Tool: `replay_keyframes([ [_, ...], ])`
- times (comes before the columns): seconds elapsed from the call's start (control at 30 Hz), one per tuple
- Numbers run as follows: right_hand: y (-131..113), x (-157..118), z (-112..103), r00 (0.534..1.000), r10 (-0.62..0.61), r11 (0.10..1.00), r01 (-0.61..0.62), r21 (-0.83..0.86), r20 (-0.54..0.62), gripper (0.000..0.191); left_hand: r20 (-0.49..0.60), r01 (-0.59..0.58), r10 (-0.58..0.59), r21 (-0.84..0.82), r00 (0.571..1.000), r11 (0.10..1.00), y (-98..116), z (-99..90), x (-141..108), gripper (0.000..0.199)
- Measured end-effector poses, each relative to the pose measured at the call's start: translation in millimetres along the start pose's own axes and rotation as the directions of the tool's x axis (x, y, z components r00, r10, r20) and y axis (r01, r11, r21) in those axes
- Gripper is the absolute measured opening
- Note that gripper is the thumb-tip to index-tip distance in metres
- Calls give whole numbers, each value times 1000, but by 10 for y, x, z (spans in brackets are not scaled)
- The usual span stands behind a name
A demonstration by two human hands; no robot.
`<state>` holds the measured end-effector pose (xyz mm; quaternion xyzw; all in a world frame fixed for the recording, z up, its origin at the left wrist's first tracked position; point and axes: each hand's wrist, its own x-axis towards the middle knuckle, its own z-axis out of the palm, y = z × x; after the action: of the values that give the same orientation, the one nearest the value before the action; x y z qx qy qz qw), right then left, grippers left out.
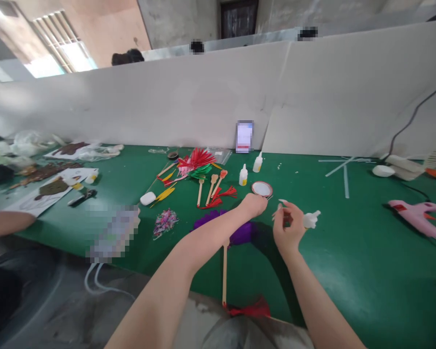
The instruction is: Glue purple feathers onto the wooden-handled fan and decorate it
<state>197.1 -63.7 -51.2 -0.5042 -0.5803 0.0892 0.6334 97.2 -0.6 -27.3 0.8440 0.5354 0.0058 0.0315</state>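
My left hand (255, 206) is closed, and a thin pointed tool (270, 197) juts from its fingers toward the right. It is over the near edge of a small round white dish (262, 188) with a reddish rim. My right hand (288, 224) has its fingers pinched together; any small thing between them is too fine to make out. Beside that hand lies a crumpled white tissue (311, 219). Under my left forearm is a purple feathery fan shape (241, 233) on a wooden stick (225, 276), with a red tassel (250, 308) at the stick's near end.
Two white glue bottles (243, 175) and a phone (244, 137) stand behind the dish. Wooden sticks (210, 190), red strips (200, 162) and confetti (166, 223) lie left. A pink glue gun (416, 218) lies right. Another person's arm (9, 224) reaches in at left.
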Motion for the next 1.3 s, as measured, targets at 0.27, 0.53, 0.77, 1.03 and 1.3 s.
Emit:
replay_keyframes([
  [0.27,-56,64,-31,936,326,924,-345,163,132,48,-90,-18,12,-67,996,998,-24,-353,-533,38],
  [0.53,-207,-12,-40,634,436,544,-751,374,638,34,9,-55,60,-291,998,955,-43,-468,-1190,37],
  [0.77,-160,-34,-39,519,411,406,-840,359,749,35,-90,128,-195,-484,977,866,-8,-381,-1324,33],
  [1.03,-227,-51,-22,600,440,536,-773,340,668,39,-315,153,-461,-666,829,730,71,-346,-1330,33],
  [1.3,-219,-40,-48,602,480,428,-796,428,638,36,-197,-44,-372,-923,907,382,254,-279,-1234,38],
])
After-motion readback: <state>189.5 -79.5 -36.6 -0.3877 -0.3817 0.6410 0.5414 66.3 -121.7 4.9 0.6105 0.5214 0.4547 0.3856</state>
